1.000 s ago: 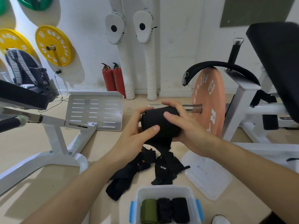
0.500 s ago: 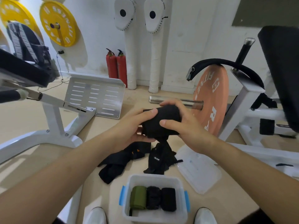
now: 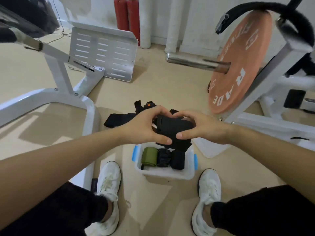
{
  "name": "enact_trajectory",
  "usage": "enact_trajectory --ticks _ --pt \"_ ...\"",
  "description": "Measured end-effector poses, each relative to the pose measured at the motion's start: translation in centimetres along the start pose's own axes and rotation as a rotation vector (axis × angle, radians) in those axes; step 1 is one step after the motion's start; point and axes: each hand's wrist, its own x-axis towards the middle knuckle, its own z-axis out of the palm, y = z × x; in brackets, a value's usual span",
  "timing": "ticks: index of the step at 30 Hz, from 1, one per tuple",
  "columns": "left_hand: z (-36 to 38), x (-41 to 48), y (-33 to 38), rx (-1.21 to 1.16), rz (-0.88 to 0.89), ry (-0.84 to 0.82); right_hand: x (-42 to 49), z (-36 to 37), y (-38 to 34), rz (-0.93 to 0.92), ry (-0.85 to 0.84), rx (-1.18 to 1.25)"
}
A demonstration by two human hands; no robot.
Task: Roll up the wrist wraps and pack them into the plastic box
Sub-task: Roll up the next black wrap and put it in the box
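Both hands hold one black wrist wrap roll (image 3: 172, 129) above the far end of the plastic box (image 3: 163, 173). Left hand (image 3: 143, 127) and right hand (image 3: 202, 129) curl round its two ends, thumbs beneath, fingers over the top. A loose tail hangs from the roll and hides the box's far rim. In the box, side by side: green roll (image 3: 149, 156) and two black rolls (image 3: 177, 159). Unrolled wraps (image 3: 119, 119) lie on the floor beyond, partly behind the hands; count unclear. Clear lid (image 3: 210, 149) lies right of the box, mostly covered by the right wrist.
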Motion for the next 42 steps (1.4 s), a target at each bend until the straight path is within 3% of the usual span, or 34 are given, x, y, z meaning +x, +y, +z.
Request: enact_trajectory --ticks 15,25,31,42 --pt "5.7 1.2 -17.8 0.384 -0.026 -0.065 11.4 4.5 15.8 0.136 -0.107 -0.084" --pt "7.4 -3.3 -28.1 0.457 -0.267 0.204 16.5 9.6 25.4 0.095 -0.035 -0.262" --pt "8.4 -4.2 -29.5 0.307 -0.289 0.246 17.6 11.6 27.7 0.034 -0.113 -0.362" --pt "8.1 -4.6 -30.0 0.285 -0.275 0.211 18.9 13.8 29.0 -0.120 -0.140 -0.883"
